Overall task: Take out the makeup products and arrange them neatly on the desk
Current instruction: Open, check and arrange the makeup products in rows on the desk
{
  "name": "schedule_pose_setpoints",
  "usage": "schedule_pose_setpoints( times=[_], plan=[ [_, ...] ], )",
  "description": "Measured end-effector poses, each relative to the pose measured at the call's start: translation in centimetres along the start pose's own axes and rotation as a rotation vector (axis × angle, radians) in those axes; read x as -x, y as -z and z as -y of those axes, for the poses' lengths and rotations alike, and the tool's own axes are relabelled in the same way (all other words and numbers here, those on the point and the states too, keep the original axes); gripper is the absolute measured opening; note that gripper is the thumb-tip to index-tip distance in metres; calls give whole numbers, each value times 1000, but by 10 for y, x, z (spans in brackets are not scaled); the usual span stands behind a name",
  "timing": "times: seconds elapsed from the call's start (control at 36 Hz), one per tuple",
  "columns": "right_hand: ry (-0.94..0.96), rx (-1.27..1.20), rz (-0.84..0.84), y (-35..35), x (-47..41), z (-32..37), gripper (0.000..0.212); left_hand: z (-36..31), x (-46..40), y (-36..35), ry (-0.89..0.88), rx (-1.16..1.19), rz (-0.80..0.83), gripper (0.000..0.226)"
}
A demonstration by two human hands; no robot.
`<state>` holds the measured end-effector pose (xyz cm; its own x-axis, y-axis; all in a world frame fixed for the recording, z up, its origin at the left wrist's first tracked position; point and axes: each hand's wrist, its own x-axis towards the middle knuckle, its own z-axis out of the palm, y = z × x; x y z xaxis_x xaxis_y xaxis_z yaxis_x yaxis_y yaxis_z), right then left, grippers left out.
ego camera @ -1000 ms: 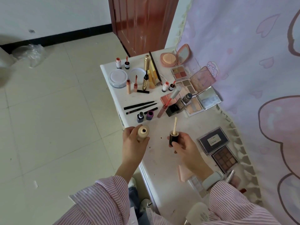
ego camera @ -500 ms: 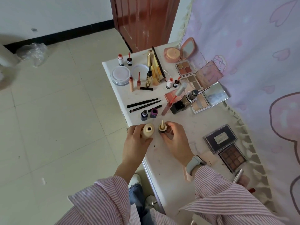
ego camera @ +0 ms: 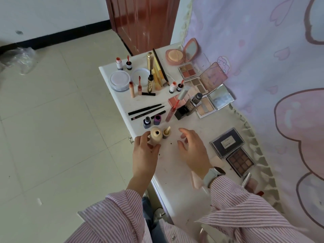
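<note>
A beige foundation bottle [ego camera: 156,137] stands uncapped near the white desk's [ego camera: 189,174] left edge. My left hand [ego camera: 144,151] grips its lower body with thumb and fingers. Just right of it, its dark cap with the pale applicator wand [ego camera: 166,132] stands upright on the desk, wand pointing up. My right hand [ego camera: 192,149] hovers to the right of the cap, fingers spread, holding nothing. Beyond these lie a dark nail polish bottle [ego camera: 147,122], a purple one [ego camera: 157,119] and three black pencils [ego camera: 146,111].
Further back stand powder jars [ego camera: 119,79], lip tints, a gold mascara [ego camera: 150,62], a pink compact [ego camera: 176,57] and several open palettes [ego camera: 205,106]. A black case [ego camera: 227,142] and brown eyeshadow palette [ego camera: 240,161] lie at right. A pink patterned cloth covers the right side; tiled floor lies left.
My right hand brought the cap with its wand down beside the bottle, set it upright on the desk and let go. It now hovers open to the right. The left hand lowered the bottle onto the desk.
</note>
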<state>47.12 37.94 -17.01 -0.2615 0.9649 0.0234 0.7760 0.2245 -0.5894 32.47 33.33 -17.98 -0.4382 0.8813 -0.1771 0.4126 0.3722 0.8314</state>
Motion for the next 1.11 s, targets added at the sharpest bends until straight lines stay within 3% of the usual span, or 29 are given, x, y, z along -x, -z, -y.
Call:
schedule_pose_setpoints(
  times=[0.08, 0.14, 0.28, 0.39, 0.64, 0.83, 0.92, 1.0, 1.11],
  plan=[
    [-33, 158, -133, 28, 3, -21, 31, -2, 5, 0, 9, -139, -8, 55],
    [-118, 290, -116, 48, -2, -39, 35, -2, 11, 0, 2, -270, -26, 62],
    [-352, 492, 260, 83, -10, -72, 69, 4, 31, -1, 51, -459, 40, 75],
    [-412, 431, 445, 90, -12, -88, 83, 9, 41, -2, 61, -533, 136, 78],
    [-381, 393, 327, 87, -10, -90, 65, 8, 39, 9, 92, -555, 226, 81],
    [-163, 115, 49, 97, 5, -52, 59, 11, 42, 25, -62, -161, 41, 42],
    [-55, -24, 9, 99, 22, -33, 61, -4, 47, 27, -45, 2, 65, 25],
    [59, -149, -24, 95, 43, -16, 64, -30, 52, 26, 155, 280, 331, 22],
    [141, -201, -5, 82, 68, -2, 70, -49, 58, 20, 462, 627, 820, 44]
  ],
)
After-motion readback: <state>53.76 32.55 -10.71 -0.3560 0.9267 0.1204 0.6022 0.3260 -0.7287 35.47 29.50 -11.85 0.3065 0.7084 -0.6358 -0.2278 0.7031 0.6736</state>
